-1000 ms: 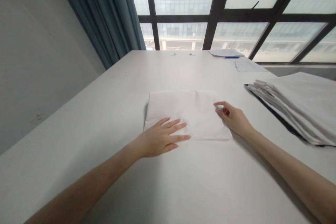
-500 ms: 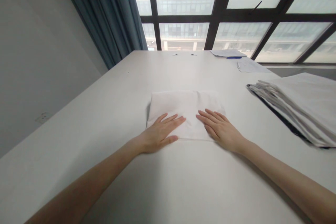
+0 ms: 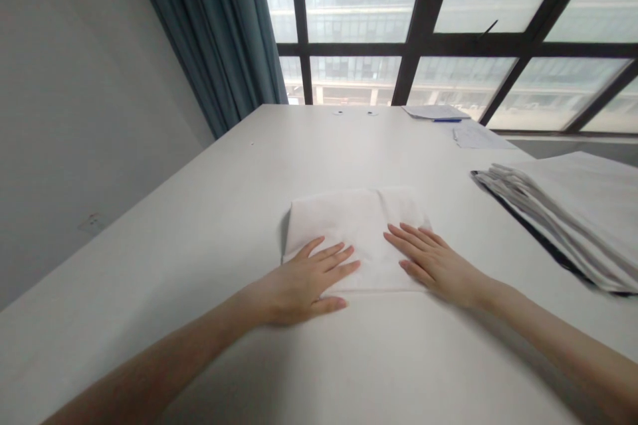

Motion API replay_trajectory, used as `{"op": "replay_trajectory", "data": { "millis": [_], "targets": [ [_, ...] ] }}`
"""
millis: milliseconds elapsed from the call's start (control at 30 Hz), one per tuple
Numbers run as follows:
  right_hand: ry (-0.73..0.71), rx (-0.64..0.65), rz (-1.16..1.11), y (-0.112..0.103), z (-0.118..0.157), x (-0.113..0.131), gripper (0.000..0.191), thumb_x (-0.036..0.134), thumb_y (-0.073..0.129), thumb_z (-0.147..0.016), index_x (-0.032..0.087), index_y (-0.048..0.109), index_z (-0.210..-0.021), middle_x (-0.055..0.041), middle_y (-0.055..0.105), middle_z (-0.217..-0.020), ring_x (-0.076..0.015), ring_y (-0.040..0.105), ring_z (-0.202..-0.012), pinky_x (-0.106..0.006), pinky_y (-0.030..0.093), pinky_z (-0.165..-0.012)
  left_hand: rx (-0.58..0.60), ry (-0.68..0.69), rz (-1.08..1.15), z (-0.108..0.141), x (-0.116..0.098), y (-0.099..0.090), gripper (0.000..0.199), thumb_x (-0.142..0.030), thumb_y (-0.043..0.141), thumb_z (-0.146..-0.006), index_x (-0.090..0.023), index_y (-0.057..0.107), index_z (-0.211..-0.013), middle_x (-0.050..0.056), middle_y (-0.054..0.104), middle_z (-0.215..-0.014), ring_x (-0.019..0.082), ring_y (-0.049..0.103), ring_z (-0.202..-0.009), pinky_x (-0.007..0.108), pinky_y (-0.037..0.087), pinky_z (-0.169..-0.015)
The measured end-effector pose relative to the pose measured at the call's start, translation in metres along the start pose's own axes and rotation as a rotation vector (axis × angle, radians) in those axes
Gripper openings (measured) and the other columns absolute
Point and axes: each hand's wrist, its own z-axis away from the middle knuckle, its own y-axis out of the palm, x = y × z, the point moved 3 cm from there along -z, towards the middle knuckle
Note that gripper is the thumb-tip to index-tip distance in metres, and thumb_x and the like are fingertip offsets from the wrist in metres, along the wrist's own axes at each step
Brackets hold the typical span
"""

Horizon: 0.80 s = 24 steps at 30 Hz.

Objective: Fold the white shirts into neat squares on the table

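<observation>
A folded white cloth (image 3: 359, 219) lies flat on the white table (image 3: 369, 358), in front of me. My left hand (image 3: 304, 282) rests on its near left part, fingers spread, with the thumb over the near edge. On the right part of the cloth lies my right hand (image 3: 438, 265), palm down and fingers stretched out. Neither hand grips anything. A faint crease runs down from the cloth's far edge, right of the middle.
At the right is a stack of folded white cloths (image 3: 588, 192) with a dark layer underneath. Papers (image 3: 433, 111) and a blue pen (image 3: 447, 121) lie at the far right. Beyond the table are a blue curtain (image 3: 224, 33) and a dark-framed window (image 3: 359, 49).
The view has tilted up slightly, so everything sits lower. My left hand's fingers are spread wider, and my right hand has shifted slightly right on the cloth.
</observation>
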Motion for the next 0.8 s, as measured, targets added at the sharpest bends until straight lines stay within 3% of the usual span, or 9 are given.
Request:
{"op": "replay_trajectory", "data": {
  "millis": [100,133,200,233,300,367,433,600,800],
  "targets": [
    [0.007,-0.012,-0.022,-0.009,-0.002,0.007,0.049,0.032,0.041,-0.096,0.025,0.041,-0.144,-0.0093,0.047,-0.147,-0.0280,0.042,-0.135,-0.053,0.037,-0.107,-0.277,0.079,0.002,0.015,0.021,-0.023,0.044,-0.019,0.037,-0.095,-0.024,0.047,-0.137,0.006,0.062,-0.131,0.018,0.049,-0.130,0.043,0.014,-0.119],
    [0.007,-0.039,-0.040,-0.013,-0.006,0.011,0.047,0.028,0.041,-0.095,0.023,0.044,-0.142,-0.0107,0.050,-0.144,-0.0273,0.047,-0.131,-0.051,0.040,-0.106,-0.422,0.055,-0.025,0.022,0.035,-0.032,0.044,-0.015,0.036,-0.092,-0.024,0.053,-0.131,0.004,0.065,-0.126,0.018,0.053,-0.126,0.043,0.018,-0.118],
    [-0.038,-0.095,-0.095,-0.018,-0.016,0.024,0.045,0.019,0.042,-0.093,0.019,0.049,-0.137,-0.0126,0.054,-0.139,-0.0246,0.052,-0.125,-0.046,0.043,-0.104,-0.680,-0.119,-0.078,0.035,0.071,-0.048,0.043,-0.017,0.039,-0.089,-0.022,0.055,-0.128,0.006,0.063,-0.128,0.020,0.052,-0.126,0.045,0.026,-0.115],
    [-0.091,-0.110,-0.125,-0.020,-0.023,0.034,0.044,0.016,0.042,-0.092,0.018,0.050,-0.135,-0.0129,0.054,-0.138,-0.0235,0.052,-0.125,-0.044,0.043,-0.104,-0.683,-0.198,-0.075,0.038,0.089,-0.051,0.045,-0.020,0.041,-0.088,-0.021,0.053,-0.131,0.007,0.059,-0.133,0.021,0.050,-0.128,0.045,0.029,-0.114],
    [-0.237,-0.099,-0.177,-0.021,-0.037,0.057,0.043,0.014,0.042,-0.091,0.017,0.052,-0.133,-0.0120,0.054,-0.139,-0.0220,0.050,-0.127,-0.042,0.042,-0.106,-0.558,-0.269,0.002,0.037,0.117,-0.050,0.050,-0.026,0.046,-0.086,-0.019,0.049,-0.136,0.009,0.054,-0.139,0.023,0.048,-0.130,0.043,0.034,-0.112],
    [-0.377,-0.066,-0.206,-0.019,-0.053,0.080,0.041,0.014,0.042,-0.093,0.017,0.053,-0.132,-0.0103,0.054,-0.139,-0.0203,0.047,-0.130,-0.040,0.039,-0.108,-0.428,-0.304,0.101,0.030,0.133,-0.044,0.057,-0.032,0.053,-0.084,-0.017,0.047,-0.138,0.011,0.051,-0.142,0.024,0.048,-0.130,0.041,0.035,-0.111],
    [-0.486,-0.043,-0.211,-0.016,-0.067,0.098,0.039,0.017,0.041,-0.095,0.017,0.052,-0.133,-0.0087,0.052,-0.142,-0.0181,0.043,-0.133,-0.038,0.034,-0.112,-0.376,-0.322,0.188,0.019,0.138,-0.038,0.059,-0.033,0.057,-0.081,-0.014,0.050,-0.136,0.012,0.053,-0.139,0.024,0.050,-0.128,0.039,0.037,-0.109],
    [-0.560,-0.014,-0.172,0.004,-0.087,0.107,0.041,0.022,0.037,-0.098,0.020,0.050,-0.137,-0.0046,0.040,-0.152,-0.0200,0.028,-0.142,-0.041,0.023,-0.116,-0.406,-0.292,0.318,-0.008,0.145,-0.034,0.036,-0.027,0.051,-0.084,-0.015,0.067,-0.114,0.008,0.068,-0.118,0.020,0.063,-0.109,0.032,0.046,-0.096],
    [-0.554,0.048,-0.206,0.016,-0.085,0.105,0.045,0.023,0.035,-0.099,0.023,0.042,-0.144,-0.0034,0.037,-0.154,-0.0177,0.027,-0.143,-0.044,0.019,-0.118,-0.498,-0.539,0.362,-0.018,0.185,-0.031,0.028,-0.028,0.056,-0.076,-0.015,0.074,-0.092,0.006,0.075,-0.092,0.021,0.067,-0.086,0.029,0.049,-0.077]
  ]
}}
